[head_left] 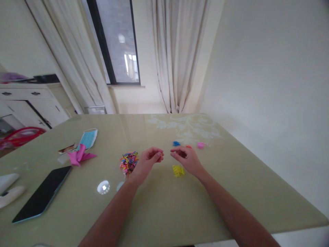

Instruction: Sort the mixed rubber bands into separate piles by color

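Note:
My left hand (149, 163) is just above the table, its fingers curled in against the thumb. Whatever is in that pinch is too small to make out. Beside its wrist lies a mixed pile of small coloured rubber bands (128, 162), partly covered by the hand. Facing it, my right hand (189, 159) has its thumb and fingertips slightly apart, with nothing visible between them. Yellow rubber bands (178, 171) lie just below the right hand. Beyond it are blue bands (176, 143), pink bands (200, 145) and a few red-orange ones (189, 146), partly hidden by the hand.
On the table's left side lie a black-screened tablet (42, 193), a magenta piece (80, 156) of folded material and a blue face mask (88, 139). White objects (10, 188) are at the left edge. A wall (277, 103) borders the glossy table (257, 199) on the right.

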`<state>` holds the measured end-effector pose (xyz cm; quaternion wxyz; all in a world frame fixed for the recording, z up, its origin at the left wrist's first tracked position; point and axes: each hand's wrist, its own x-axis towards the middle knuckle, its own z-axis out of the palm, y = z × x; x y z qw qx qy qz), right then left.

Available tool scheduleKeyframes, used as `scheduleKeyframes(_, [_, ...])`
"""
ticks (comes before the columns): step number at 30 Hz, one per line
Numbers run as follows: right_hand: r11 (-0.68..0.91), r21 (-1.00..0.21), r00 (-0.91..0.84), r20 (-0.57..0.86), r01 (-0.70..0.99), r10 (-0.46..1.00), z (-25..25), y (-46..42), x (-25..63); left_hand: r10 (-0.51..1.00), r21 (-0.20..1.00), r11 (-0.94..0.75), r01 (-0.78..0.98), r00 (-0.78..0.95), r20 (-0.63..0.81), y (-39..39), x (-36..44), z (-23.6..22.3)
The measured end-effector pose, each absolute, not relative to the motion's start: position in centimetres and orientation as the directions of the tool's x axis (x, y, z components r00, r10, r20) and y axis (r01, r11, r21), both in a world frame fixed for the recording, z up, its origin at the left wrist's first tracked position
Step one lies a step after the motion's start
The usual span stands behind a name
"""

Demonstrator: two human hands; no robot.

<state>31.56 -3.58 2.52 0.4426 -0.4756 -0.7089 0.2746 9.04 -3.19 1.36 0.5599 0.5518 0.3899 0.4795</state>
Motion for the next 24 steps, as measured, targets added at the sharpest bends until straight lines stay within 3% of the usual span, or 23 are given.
scheduleKeyframes(4, [0.384, -0.85, -0.242, 0.313, 0.361, 0.919, 2.7, -4.7, 29.8, 0.958, 0.985, -0.012, -0.172, 0.279, 0.061, -3.9, 9.6, 1.2])
scheduleKeyframes(13, [0.362, -0.87, -0.211, 0.305, 0.336, 0.929, 2.9, -6.0, 28.6, 0.97, 0.994, -0.06, -0.094, 0.228, 0.08, -4.2, 9.5, 1.4])
scheduleKeyframes(16, [0.351, -0.899, -0.212, 0.301, 0.261, 0.93, 3.5, -5.9, 29.0, 0.969, 0.996, -0.091, -0.01, 0.229, 0.091, -4.0, 9.2, 1.6])
scheduleKeyframes(18, [0.316, -0.935, -0.213, 0.28, 0.16, 0.936, 4.2, -5.9, 29.8, 0.974, 0.972, -0.15, 0.182, 0.197, 0.113, -3.7, 8.5, 2.0])
scheduleKeyframes(20, [0.293, -0.954, -0.209, 0.275, 0.062, 0.939, 5.0, -5.9, 30.8, 0.976, 0.82, -0.216, 0.531, 0.123, 0.177, -3.6, 7.5, 2.3])
scheduleKeyframes(22, [0.303, -0.953, -0.214, 0.293, 0.012, 0.932, 5.5, -6.0, 31.9, 0.968, 0.501, -0.173, 0.848, 0.052, 0.246, -3.5, 6.3, 2.5])
scheduleKeyframes(24, [0.322, -0.947, -0.226, 0.316, -0.012, 0.921, 5.9, -6.1, 32.7, 0.972, 0.212, -0.067, 0.975, 0.015, 0.236, -3.5, 5.4, 2.4])
